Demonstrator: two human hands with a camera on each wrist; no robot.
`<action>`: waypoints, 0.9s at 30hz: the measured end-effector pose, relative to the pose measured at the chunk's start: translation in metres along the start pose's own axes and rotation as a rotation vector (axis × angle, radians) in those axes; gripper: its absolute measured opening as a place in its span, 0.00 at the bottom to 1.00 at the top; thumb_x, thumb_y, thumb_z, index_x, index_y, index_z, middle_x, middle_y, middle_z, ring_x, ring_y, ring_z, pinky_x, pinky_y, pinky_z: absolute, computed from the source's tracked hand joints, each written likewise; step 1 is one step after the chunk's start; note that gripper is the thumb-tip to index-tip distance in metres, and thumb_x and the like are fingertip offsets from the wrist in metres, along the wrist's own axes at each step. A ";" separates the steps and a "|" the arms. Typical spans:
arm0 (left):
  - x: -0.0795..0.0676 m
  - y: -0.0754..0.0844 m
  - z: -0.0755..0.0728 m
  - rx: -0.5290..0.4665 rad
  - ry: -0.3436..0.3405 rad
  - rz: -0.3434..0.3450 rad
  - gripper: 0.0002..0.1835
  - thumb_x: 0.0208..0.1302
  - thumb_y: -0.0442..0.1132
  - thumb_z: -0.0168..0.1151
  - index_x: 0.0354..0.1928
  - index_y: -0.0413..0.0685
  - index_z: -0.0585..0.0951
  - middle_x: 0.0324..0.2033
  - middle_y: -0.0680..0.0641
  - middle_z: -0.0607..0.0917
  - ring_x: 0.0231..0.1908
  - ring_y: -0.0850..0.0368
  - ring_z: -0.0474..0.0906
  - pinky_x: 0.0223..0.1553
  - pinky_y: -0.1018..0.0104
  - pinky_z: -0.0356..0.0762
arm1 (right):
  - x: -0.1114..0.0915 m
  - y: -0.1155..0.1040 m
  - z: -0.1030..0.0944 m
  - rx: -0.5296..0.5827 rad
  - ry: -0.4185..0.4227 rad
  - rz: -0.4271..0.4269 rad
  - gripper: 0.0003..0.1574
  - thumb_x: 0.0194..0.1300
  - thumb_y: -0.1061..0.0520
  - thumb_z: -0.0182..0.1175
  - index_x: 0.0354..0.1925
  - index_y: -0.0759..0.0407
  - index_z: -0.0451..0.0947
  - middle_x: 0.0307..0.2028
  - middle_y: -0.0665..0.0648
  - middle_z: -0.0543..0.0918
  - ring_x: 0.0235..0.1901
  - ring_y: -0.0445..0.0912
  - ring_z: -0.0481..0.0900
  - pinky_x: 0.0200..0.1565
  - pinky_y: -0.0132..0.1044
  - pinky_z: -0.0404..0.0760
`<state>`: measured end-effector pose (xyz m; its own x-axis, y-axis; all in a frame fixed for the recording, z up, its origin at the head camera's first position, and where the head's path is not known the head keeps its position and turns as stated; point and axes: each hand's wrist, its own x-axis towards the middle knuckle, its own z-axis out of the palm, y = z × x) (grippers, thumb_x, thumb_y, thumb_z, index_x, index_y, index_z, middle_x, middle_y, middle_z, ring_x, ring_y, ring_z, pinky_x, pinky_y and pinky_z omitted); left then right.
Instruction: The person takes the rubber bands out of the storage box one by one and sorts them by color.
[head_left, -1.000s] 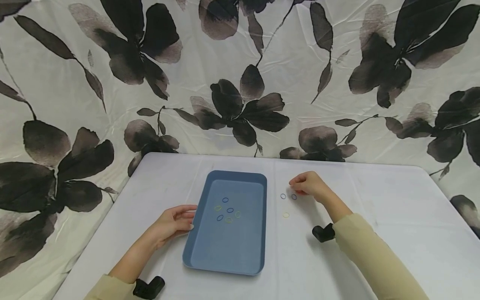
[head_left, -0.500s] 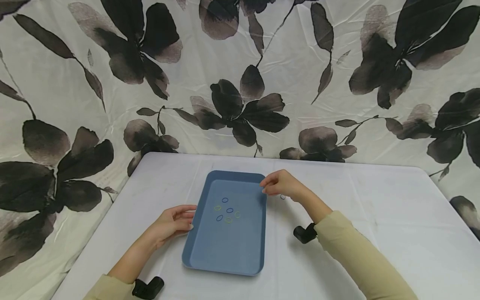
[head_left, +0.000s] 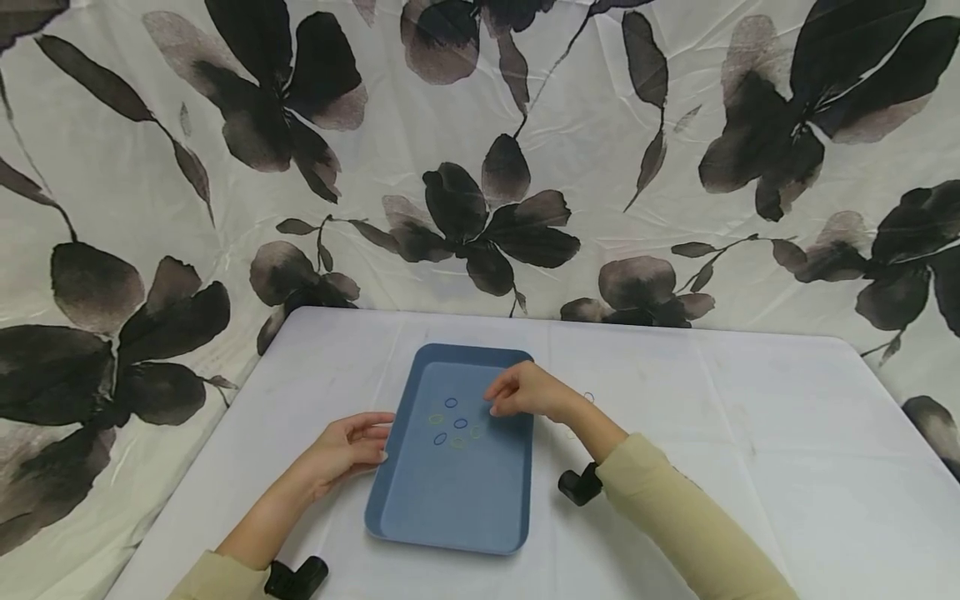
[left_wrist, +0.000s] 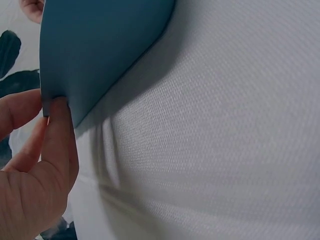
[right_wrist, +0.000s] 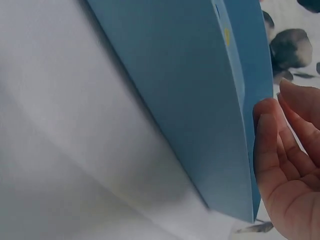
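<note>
My left hand (head_left: 342, 452) grips the left rim of a blue tray (head_left: 450, 508); in the left wrist view its fingers (left_wrist: 60, 130) lie against the tray wall. Inside the tray lie several thin blue loops (head_left: 461, 417) and yellow loops (head_left: 457, 437), resembling small rubber bands. Over the tray's upper right part hovers my right hand (head_left: 528, 392), thumb and fingers bent toward each other beside the loops. In the right wrist view, no loop shows between its fingertips (right_wrist: 266, 112); whether it holds one is hidden or too small to see.
A blue loop (head_left: 588, 392) lies on the white-covered table (head_left: 720, 467) right of the tray, partly behind the right forearm. Part of a pale loop (head_left: 571, 435) shows nearby. Floral cloth (head_left: 487, 100) hangs behind the table.
My right hand has moved left from above the loops on the table, across the tray's right rim, to above the tray. My left hand and the tray have stayed put.
</note>
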<state>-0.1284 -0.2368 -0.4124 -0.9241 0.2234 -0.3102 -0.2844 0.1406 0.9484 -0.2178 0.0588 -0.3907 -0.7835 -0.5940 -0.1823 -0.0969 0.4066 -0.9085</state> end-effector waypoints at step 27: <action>0.002 -0.003 -0.001 -0.003 -0.025 0.011 0.35 0.53 0.23 0.59 0.64 0.26 0.59 0.51 0.34 0.74 0.44 0.58 0.78 0.41 0.68 0.78 | 0.009 0.007 0.040 -0.313 0.057 -0.036 0.12 0.41 0.72 0.71 0.28 0.66 0.81 0.15 0.50 0.74 0.16 0.38 0.68 0.19 0.26 0.66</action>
<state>-0.1296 -0.2381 -0.4155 -0.9205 0.2485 -0.3015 -0.2754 0.1347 0.9518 -0.2014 0.0286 -0.4138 -0.8084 -0.5756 -0.1232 -0.3020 0.5852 -0.7526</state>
